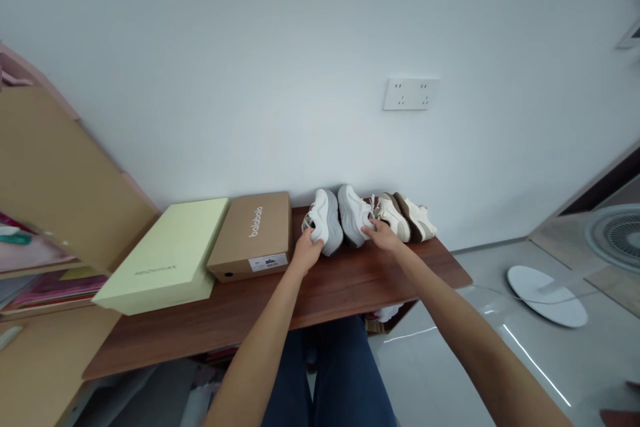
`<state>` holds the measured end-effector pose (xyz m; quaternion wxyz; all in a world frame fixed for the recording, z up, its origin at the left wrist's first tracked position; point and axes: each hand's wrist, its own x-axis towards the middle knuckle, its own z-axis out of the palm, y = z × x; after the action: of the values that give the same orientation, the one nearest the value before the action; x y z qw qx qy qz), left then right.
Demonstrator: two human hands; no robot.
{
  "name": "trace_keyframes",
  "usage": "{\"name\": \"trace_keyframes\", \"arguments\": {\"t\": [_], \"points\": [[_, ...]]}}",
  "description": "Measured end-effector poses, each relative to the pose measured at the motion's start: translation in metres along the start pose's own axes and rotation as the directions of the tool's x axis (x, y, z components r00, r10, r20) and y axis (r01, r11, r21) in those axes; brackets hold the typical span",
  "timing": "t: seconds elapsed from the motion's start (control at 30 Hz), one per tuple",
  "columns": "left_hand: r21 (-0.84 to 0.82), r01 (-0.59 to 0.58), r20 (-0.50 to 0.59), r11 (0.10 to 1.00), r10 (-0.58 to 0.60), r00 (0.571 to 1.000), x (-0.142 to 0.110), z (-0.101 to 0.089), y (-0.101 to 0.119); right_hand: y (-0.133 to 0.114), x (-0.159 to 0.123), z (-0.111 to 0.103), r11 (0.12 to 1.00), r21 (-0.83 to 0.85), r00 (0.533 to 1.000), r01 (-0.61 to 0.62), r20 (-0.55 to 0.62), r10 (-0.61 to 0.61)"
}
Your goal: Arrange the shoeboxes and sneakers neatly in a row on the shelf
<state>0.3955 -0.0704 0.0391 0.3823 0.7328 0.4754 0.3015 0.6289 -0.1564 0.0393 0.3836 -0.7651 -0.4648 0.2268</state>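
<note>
Blue trousers (340, 373) are showing below the front edge of a reddish-brown board (345, 287). Left hand (306, 252) is pinching the near end of one white shoe (321, 217); right hand (383, 237) is pinching that of a second white shoe (354, 213). Both are tilting sideways over the board, grey soles facing each other. Cream shoes (421, 219) are sitting just right; a brown box (255, 230) and pale green box (170, 247) are lying left. Behind, a wall is bearing a socket plate (411, 94).
</note>
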Motion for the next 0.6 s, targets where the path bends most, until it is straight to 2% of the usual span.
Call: {"name": "trace_keyframes", "arguments": {"t": [0.13, 0.27, 0.4, 0.6], "points": [[0.284, -0.18, 0.071, 0.942, 0.167, 0.983, -0.001, -0.017, 0.019, -0.024, 0.0, -0.012, 0.955, -0.271, 0.992, 0.122, 0.02, -0.121], [0.547, -0.323, 0.215, 0.772, 0.244, 0.946, -0.005, -0.026, 0.039, -0.052, -0.004, -0.015, 0.825, -0.534, 0.983, 0.183, 0.077, -0.167], [0.684, -0.338, 0.275, 0.646, 0.2, 0.94, -0.009, -0.024, 0.052, -0.073, -0.009, -0.012, 0.703, -0.677, 0.976, 0.216, 0.132, -0.173], [0.724, -0.303, 0.276, 0.619, 0.142, 0.951, -0.007, -0.018, 0.051, -0.082, -0.016, -0.002, 0.649, -0.718, 0.967, 0.252, 0.166, -0.192]]}}
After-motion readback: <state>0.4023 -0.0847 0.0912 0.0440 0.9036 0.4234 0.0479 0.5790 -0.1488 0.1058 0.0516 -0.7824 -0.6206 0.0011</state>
